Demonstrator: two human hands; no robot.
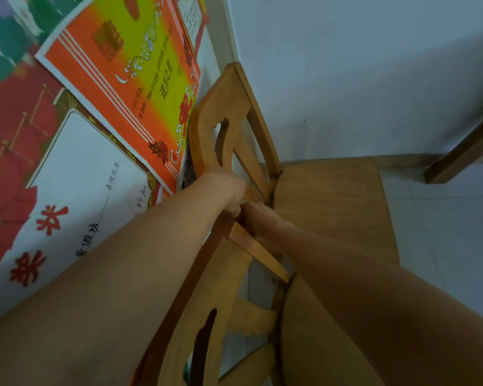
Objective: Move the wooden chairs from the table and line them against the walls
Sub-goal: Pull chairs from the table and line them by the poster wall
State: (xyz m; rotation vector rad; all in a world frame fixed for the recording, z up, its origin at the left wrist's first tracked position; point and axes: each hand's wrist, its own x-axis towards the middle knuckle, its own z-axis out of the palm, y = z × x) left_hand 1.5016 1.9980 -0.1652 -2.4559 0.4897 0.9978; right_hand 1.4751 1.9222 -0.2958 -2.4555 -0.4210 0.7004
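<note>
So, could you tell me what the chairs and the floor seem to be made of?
Far chair and near chair: wood, honey-coloured, lightly varnished; faint grain shows. Floor: pale smooth tiles, probably ceramic, going by the straight grout lines.

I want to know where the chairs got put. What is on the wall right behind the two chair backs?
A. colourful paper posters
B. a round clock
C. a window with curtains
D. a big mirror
A: an orange and yellow poster and a red-edged certificate are stuck up right behind the backs of the far chair and the near chair.
</note>
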